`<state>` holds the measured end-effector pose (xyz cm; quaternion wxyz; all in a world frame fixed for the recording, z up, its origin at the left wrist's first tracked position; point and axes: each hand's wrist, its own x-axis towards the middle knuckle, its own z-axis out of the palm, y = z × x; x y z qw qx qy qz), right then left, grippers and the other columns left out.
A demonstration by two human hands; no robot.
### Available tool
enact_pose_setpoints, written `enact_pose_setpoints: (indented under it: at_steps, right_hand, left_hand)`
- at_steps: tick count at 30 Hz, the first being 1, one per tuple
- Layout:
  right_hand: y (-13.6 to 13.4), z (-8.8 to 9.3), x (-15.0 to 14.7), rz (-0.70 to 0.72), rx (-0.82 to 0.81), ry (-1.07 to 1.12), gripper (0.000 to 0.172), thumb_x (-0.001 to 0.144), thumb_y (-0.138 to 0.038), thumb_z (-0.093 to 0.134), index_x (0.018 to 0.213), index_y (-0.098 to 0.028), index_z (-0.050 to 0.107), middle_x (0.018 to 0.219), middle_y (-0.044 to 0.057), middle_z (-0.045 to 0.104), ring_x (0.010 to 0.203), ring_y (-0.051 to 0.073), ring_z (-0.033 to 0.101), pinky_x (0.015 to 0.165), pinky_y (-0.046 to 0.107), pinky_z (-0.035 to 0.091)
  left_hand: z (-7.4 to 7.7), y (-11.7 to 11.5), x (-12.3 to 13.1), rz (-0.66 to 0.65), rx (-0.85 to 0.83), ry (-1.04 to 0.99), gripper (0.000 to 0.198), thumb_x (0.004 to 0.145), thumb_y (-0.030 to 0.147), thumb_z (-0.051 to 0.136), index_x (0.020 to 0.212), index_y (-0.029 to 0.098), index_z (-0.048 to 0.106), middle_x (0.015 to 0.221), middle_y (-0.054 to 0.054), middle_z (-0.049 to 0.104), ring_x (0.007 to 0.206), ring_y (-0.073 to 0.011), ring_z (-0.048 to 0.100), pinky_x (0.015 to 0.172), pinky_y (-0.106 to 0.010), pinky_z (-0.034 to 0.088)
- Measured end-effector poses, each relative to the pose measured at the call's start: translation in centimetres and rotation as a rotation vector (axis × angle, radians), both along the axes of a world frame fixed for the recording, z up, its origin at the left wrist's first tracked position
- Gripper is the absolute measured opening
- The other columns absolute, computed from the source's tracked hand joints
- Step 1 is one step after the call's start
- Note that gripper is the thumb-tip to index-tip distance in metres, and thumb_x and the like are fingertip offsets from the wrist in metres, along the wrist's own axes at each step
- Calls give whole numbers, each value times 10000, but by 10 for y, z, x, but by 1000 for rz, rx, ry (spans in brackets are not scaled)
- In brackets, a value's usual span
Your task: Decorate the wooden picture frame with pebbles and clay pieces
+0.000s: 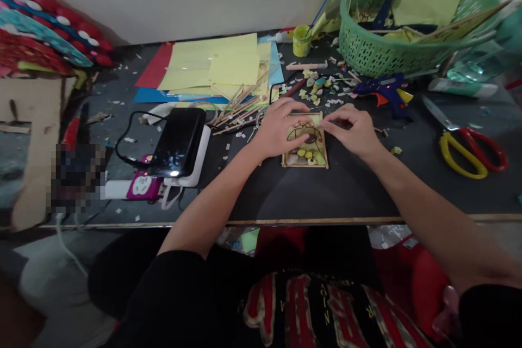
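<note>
A small craft picture (pixel 305 161) lies on the dark table, edged with thin sticks. Painted pebbles (pixel 310 157) in yellow-green, white and grey fill its lower part, and dark brown curved lines run above them. Across its upper left reaches my left hand (pixel 279 128), fingers spread apart and thumb stretched over the picture. At the upper right edge is my right hand (pixel 354 129), thumb and forefinger pinched together; whatever is between the fingertips is too small to make out.
Scissors (pixel 465 147) and a blue glue gun (pixel 383 89) lie right. Behind stand a green basket (pixel 379 51) and a yellow paint cup (pixel 302 42). Thin sticks (pixel 240 111), coloured paper (pixel 212 62), a phone (pixel 179 141) with a cable and a power strip (pixel 144 186) lie left. Paper scraps are scattered.
</note>
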<state>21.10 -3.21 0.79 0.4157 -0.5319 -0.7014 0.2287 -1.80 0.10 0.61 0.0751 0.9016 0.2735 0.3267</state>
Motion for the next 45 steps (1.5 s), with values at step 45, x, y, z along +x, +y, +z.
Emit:
enact_pose_setpoints:
  at_steps: [45]
  right_hand:
    - [5,4,-15,44,-504,760,468,707,-616,719,904,-260,487,481,-112,347,359,49,290,381,224,116]
  left_hand:
    - [-5,-3,5,-119,-317,-14,121,838,347,706,854,237,754,933,-9,763,920,-156,700,885,-293,518]
